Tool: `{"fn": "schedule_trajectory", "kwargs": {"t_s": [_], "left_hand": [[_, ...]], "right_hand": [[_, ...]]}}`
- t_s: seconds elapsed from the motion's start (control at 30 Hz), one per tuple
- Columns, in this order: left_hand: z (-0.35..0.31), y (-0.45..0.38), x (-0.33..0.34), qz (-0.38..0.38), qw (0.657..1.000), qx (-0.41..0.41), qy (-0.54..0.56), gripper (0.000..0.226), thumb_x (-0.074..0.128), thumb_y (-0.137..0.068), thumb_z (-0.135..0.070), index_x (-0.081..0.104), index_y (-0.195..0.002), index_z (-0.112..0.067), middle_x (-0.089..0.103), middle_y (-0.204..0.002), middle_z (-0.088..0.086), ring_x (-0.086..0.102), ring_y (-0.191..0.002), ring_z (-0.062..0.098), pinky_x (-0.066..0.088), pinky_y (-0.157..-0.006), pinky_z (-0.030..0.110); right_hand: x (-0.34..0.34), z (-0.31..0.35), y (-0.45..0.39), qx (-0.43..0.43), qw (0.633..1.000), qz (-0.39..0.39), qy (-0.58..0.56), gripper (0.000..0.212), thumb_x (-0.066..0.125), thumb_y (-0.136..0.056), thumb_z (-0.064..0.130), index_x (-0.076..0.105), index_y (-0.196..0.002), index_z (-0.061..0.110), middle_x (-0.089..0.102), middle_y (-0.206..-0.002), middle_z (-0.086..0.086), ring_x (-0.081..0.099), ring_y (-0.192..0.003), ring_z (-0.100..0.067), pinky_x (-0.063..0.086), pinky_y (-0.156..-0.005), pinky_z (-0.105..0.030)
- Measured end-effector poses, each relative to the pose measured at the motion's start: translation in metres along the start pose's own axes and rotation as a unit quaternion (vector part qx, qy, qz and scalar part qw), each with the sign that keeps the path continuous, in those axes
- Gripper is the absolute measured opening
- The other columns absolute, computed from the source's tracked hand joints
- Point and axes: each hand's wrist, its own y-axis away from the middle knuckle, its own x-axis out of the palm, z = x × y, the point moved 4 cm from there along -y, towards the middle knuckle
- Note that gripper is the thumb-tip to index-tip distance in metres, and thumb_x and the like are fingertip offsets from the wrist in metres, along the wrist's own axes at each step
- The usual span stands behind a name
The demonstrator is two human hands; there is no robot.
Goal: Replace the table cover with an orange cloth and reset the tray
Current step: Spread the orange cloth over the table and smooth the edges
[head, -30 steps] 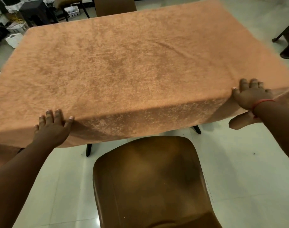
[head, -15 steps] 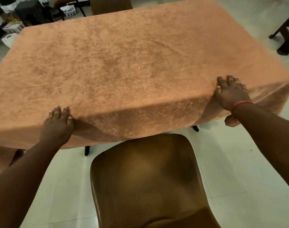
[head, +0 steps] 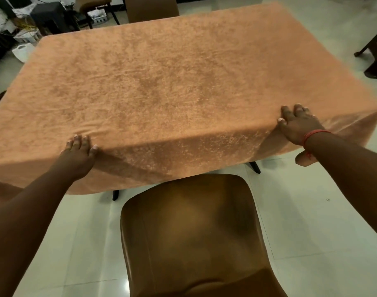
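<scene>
Both of my hands have slid inward along the near table edge since a second ago, the right one most of all, well away from the corner it was pressing. Closest to me, bottom centre of the frame, sits the brown chair [head: 189, 234], its seat tucked just short of the hanging cloth. Up from there, my left hand [head: 79, 153] lies at lower left of centre, palm down, fingers together and flat on the orange cloth [head: 162, 82] right where it bends over the edge; it grips nothing, only presses. Small ripples run out from its fingertips. My right hand [head: 299, 125] is at middle right, fingers spread and flat on the same edge, thumb hooked over the fold, a red thread [head: 312, 135] around the wrist. Whether the thumb pinches fabric, I cannot tell. Beyond them the cloth covers the whole tabletop, filling the frame's middle and draping down the near side. Farther off, top centre, a second chair [head: 151, 7] backs against the far edge, with clutter and cables at upper left.
</scene>
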Motion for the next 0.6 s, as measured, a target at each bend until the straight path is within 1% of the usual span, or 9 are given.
{"fn": "schedule_trajectory", "kwargs": {"t_s": [0.1, 0.27, 0.33, 0.4, 0.47, 0.5, 0.53, 0.6], "left_hand": [[0.009, -0.008, 0.002, 0.001, 1.0, -0.002, -0.005, 0.067, 0.023, -0.103, -0.048, 0.009, -0.156, -0.01, 0.0, -0.163, 0.016, -0.003, -0.151, 0.031, 0.002, -0.122, 0.043], [0.013, -0.012, -0.002, 0.022, 1.0, 0.002, -0.015, 0.066, 0.022, -0.104, -0.045, 0.008, -0.156, -0.007, -0.003, -0.163, 0.018, -0.007, -0.15, 0.03, -0.002, -0.122, 0.04], [0.014, -0.012, -0.005, 0.02, 1.0, -0.007, 0.002, 0.067, 0.023, -0.104, -0.047, 0.01, -0.156, -0.007, -0.001, -0.162, 0.021, -0.005, -0.15, 0.033, 0.0, -0.122, 0.042], [0.013, -0.002, -0.004, -0.005, 1.0, -0.006, 0.018, 0.066, 0.027, -0.103, -0.046, 0.016, -0.155, -0.006, 0.007, -0.161, 0.025, 0.002, -0.149, 0.038, 0.006, -0.121, 0.047], [0.008, 0.024, -0.003, -0.062, 0.998, 0.022, 0.019, 0.064, 0.034, -0.102, -0.044, 0.025, -0.152, -0.006, 0.016, -0.158, 0.028, 0.012, -0.147, 0.042, 0.014, -0.118, 0.053], [0.007, 0.039, 0.0, -0.084, 0.995, 0.046, 0.003, 0.063, 0.038, -0.101, -0.043, 0.028, -0.151, -0.006, 0.02, -0.157, 0.028, 0.017, -0.145, 0.044, 0.018, -0.116, 0.057], [0.006, 0.057, 0.007, -0.088, 0.993, 0.071, -0.028, 0.064, 0.041, -0.1, -0.042, 0.028, -0.151, -0.006, 0.021, -0.157, 0.027, 0.02, -0.145, 0.044, 0.02, -0.114, 0.059], [0.01, 0.099, 0.02, -0.056, 0.991, 0.098, -0.076, 0.068, 0.037, -0.1, -0.047, 0.022, -0.154, -0.009, 0.016, -0.16, 0.02, 0.018, -0.147, 0.038, 0.018, -0.114, 0.058]], "right_hand": [[0.003, 0.003, 0.005, -0.003, 1.0, 0.009, 0.003, 0.06, 0.024, -0.103, 0.048, 0.007, -0.158, 0.03, -0.001, -0.166, -0.012, -0.002, -0.153, -0.032, 0.007, -0.123, -0.049], [0.002, 0.008, 0.009, -0.005, 1.0, 0.021, 0.012, 0.061, 0.024, -0.103, 0.052, 0.007, -0.158, 0.032, -0.002, -0.166, -0.011, 0.0, -0.153, -0.032, 0.008, -0.123, -0.05], [0.0, 0.012, 0.015, -0.004, 0.999, 0.024, 0.028, 0.061, 0.024, -0.102, 0.052, 0.007, -0.157, 0.031, -0.001, -0.166, -0.012, 0.002, -0.152, -0.033, 0.01, -0.122, -0.053], [0.001, 0.021, 0.028, -0.007, 0.999, 0.012, 0.035, 0.061, 0.025, -0.102, 0.05, 0.008, -0.157, 0.029, 0.0, -0.165, -0.015, 0.005, -0.151, -0.037, 0.011, -0.12, -0.056], [0.006, 0.035, 0.052, -0.008, 1.0, -0.009, 0.014, 0.062, 0.026, -0.103, 0.048, 0.004, -0.157, 0.027, -0.004, -0.165, -0.015, 0.001, -0.151, -0.039, 0.009, -0.119, -0.058], [0.01, 0.045, 0.067, -0.01, 1.0, -0.015, 0.001, 0.063, 0.026, -0.103, 0.047, 0.002, -0.157, 0.026, -0.007, -0.165, -0.013, -0.001, -0.151, -0.039, 0.009, -0.119, -0.058], [0.016, 0.057, 0.083, -0.017, 1.0, -0.013, -0.009, 0.064, 0.026, -0.103, 0.047, 0.0, -0.158, 0.026, -0.008, -0.165, -0.012, -0.004, -0.151, -0.039, 0.009, -0.119, -0.058], [0.029, 0.086, 0.119, -0.044, 0.999, 0.008, -0.002, 0.066, 0.025, -0.103, 0.048, -0.004, -0.158, 0.025, -0.011, -0.165, -0.01, -0.008, -0.151, -0.037, 0.006, -0.12, -0.056]]}}
